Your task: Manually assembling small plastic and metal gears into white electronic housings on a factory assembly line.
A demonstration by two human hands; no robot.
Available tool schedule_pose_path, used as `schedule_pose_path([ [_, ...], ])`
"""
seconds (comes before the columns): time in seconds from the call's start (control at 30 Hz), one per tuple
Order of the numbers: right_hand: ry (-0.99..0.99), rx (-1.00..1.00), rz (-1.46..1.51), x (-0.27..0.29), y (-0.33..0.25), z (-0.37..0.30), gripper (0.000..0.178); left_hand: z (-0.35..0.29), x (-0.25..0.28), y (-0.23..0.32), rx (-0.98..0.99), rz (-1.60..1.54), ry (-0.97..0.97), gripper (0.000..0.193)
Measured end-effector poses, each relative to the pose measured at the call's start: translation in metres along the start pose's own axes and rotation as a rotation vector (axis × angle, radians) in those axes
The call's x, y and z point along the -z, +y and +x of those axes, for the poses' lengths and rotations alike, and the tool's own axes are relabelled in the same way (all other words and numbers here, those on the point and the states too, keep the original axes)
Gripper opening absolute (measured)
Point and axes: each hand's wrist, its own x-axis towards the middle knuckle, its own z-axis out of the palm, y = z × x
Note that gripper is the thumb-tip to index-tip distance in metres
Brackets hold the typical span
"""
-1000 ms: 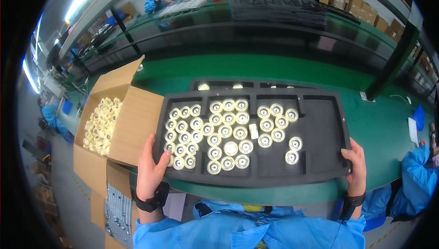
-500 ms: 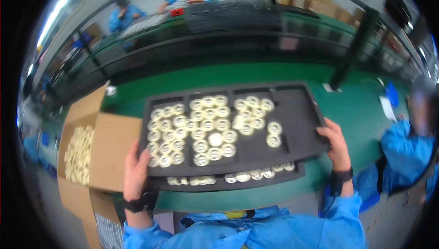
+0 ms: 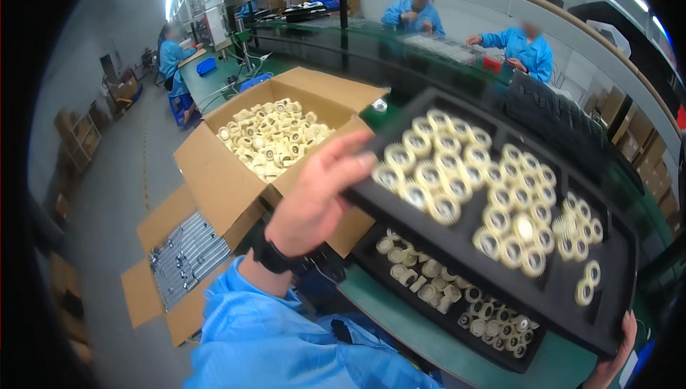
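As the view swings round to the left, I've got the left hand (image 3: 311, 207) pinching the left end of the black tray (image 3: 557, 285), thumb and forefinger plain to see, the other fingers hard to make out. And the right hand (image 3: 620, 352), barely a slice of it! It's cut off low on the right, its fingers closed on the tray's right end, most of them hidden. Cream gears (image 3: 487, 242) sit grouped in that tray, their teeth a little smeared by blur. It hangs tilted over the table (image 3: 386, 314), covering part of a lower tray (image 3: 532, 357) whose far side I can't see.

Against half a second ago, what a change: the tray was closer to level and has shifted right in my view, its right end now dipping. More of the lower tray shows. The cardboard box (image 3: 221, 189) of loose gears (image 3: 279, 139) has come in from the left rim, a second box (image 3: 189, 253) with grey strips is in fuller sight, and the co-worker at the right edge is gone from view.
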Motion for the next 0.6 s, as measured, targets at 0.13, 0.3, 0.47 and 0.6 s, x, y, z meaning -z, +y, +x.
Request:
schedule_pose_path([
  [0.13, -0.179, 0.077, 0.193, -0.088, 0.025, 0.025, 0.038, 0.022, 0.038, 0.042, -0.253, -0.148, 0.052, 0.032],
  [0.3, -0.603, -0.111, 0.248, -0.273, 0.042, 0.005, 0.036, 0.072, 0.186, 0.085, -0.351, -0.224, 0.247, 0.03],
  [0.47, -0.782, -0.324, 0.344, -0.363, 0.088, -0.008, 0.033, 0.116, 0.255, 0.105, -0.316, -0.214, 0.549, 0.022],
  [0.6, -0.793, -0.426, 0.334, -0.428, 0.142, -0.015, 0.035, 0.108, 0.271, 0.1, -0.262, -0.176, 0.718, 0.025],
])
